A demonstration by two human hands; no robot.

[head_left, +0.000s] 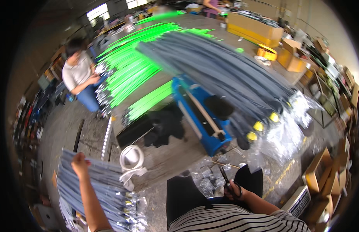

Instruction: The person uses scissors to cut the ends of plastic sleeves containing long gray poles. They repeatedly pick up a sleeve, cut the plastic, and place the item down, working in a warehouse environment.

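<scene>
My right hand (239,191) is in front of my lap, its fingers through the handles of dark scissors (224,174) whose blades point up and away. Far to the left, my left arm reaches out over a pile of long grey plastic-wrapped bundles (98,185). The fingers of my left hand (79,165) are closed at the pile's far end; a small red bit shows beside them, but what they hold is not clear. A roll of white tape or film (132,157) sits at the table's near edge, between the pile and a blue bench sealer (213,143).
Bright green rods (129,73) and more grey wrapped bundles (214,62) cover much of the table. Black cloth (164,129) lies left of the sealer. A seated person (81,73) works at the far left. Cardboard boxes (320,170) stand at right; small clear bags (206,181) litter the floor.
</scene>
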